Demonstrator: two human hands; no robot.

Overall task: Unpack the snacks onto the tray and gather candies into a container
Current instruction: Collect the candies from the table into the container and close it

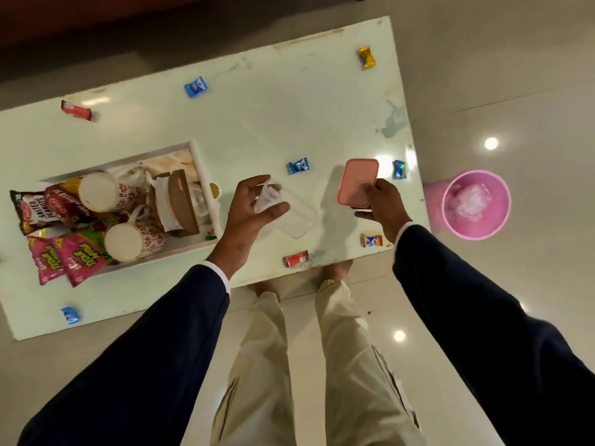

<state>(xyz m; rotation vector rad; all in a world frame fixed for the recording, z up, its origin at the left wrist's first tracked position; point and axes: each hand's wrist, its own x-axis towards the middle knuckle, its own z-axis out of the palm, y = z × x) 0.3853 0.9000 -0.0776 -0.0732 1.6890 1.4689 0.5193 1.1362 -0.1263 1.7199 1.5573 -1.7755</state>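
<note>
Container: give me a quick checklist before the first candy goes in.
1. Lid off the container: ok, the right hand grips it apart from the box.
2. Container held: ok, the left hand grips its rim.
3. Container standing level on the table: not ok, it looks tilted.
4. Free hand for picking: not ok, both hands hold something.
5. Candies in sight: ok, the nearest are the blue candy and the red candy.
6. Container empty and clean: cannot tell, the clear plastic is blurred.
</note>
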